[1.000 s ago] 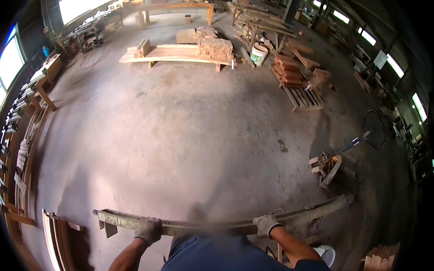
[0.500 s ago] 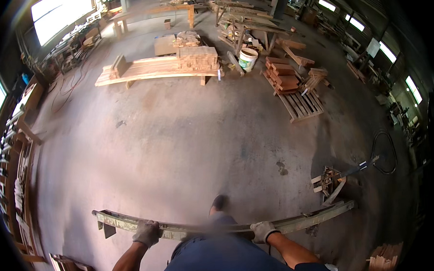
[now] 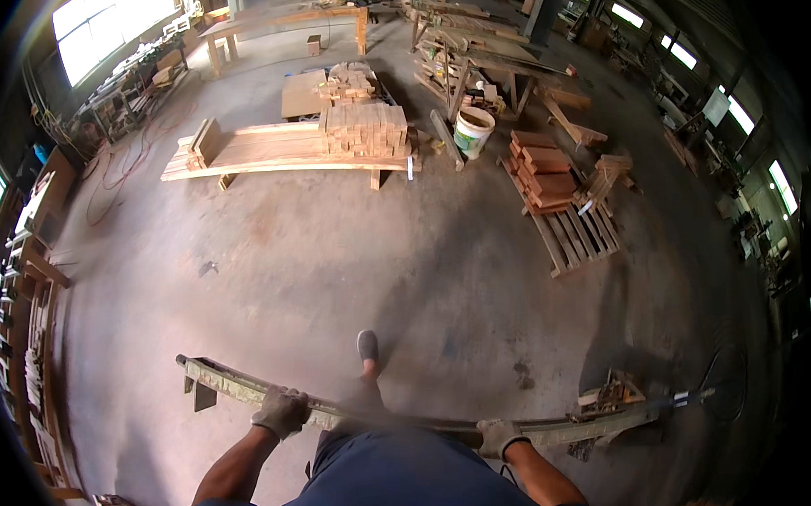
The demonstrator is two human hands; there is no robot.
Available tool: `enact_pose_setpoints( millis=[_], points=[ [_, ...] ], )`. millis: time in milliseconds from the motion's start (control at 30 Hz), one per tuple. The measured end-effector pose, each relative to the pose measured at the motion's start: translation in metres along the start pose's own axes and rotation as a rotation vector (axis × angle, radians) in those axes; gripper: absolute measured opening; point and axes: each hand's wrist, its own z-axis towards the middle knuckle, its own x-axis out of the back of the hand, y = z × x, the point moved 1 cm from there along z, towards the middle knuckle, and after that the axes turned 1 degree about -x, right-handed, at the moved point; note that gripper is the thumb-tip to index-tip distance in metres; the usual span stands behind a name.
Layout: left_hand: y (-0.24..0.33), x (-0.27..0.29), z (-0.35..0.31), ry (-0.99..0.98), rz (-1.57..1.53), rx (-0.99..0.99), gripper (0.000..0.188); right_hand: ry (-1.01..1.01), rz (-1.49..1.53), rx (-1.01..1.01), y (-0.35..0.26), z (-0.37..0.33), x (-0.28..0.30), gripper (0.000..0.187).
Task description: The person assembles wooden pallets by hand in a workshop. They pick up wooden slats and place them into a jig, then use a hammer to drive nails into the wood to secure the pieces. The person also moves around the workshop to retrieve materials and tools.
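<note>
A long, worn, pale green bar [image 3: 232,384] spans the front of my body, with a dark block jutting down near its left end. My left hand [image 3: 284,412], in a grey work glove, is wrapped round it left of my waist. Farther right along the same bar, my gloved right hand [image 3: 501,438] grips it too. The bar's middle runs against my dark blue shirt and is partly hidden. Its left end reaches farther forward than its right end. One shoe [image 3: 367,345] shows on the floor ahead of the bar.
Stacked wood blocks [image 3: 364,130] lie on a low plank bench [image 3: 275,164] ahead. A white bucket [image 3: 473,132] stands beside it. Reddish timbers [image 3: 543,170] rest on a pallet [image 3: 572,241]. Wood scraps [image 3: 611,390] lie by the bar's right end. Racks [image 3: 42,332] line the left.
The bar's left end has swung forward, while both hands keep hold. My foot has come forward ahead of the bar. The bench and pallet appear nearer.
</note>
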Motion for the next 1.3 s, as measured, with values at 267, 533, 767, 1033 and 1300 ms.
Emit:
enact_pose_setpoints(
  millis=[267, 533, 767, 1033, 1300],
  points=[
    [-0.046, 0.077, 0.207, 0.116, 0.010, -0.179, 0.015, -0.104, 0.077, -0.096, 0.040, 0.071, 0.152, 0.041],
    [-0.089, 0.141, 0.394, 0.311, -0.019, -0.387, 0.016, 0.125, 0.184, -0.075, 0.093, 0.165, 0.203, 0.025],
    [-0.066, 0.219, 0.546, 0.132, 0.098, -0.304, 0.016, 0.065, 0.221, -0.163, 0.169, 0.247, 0.322, 0.033],
    [-0.035, 0.304, 0.668, 0.080, 0.122, -0.262, 0.013, 0.073, 0.166, -0.128, 0.268, 0.309, 0.471, 0.047],
    [-0.060, 0.343, 0.802, 0.042, 0.043, -0.193, 0.018, -0.023, 0.142, -0.165, 0.320, 0.417, 0.604, 0.046]
  ],
)
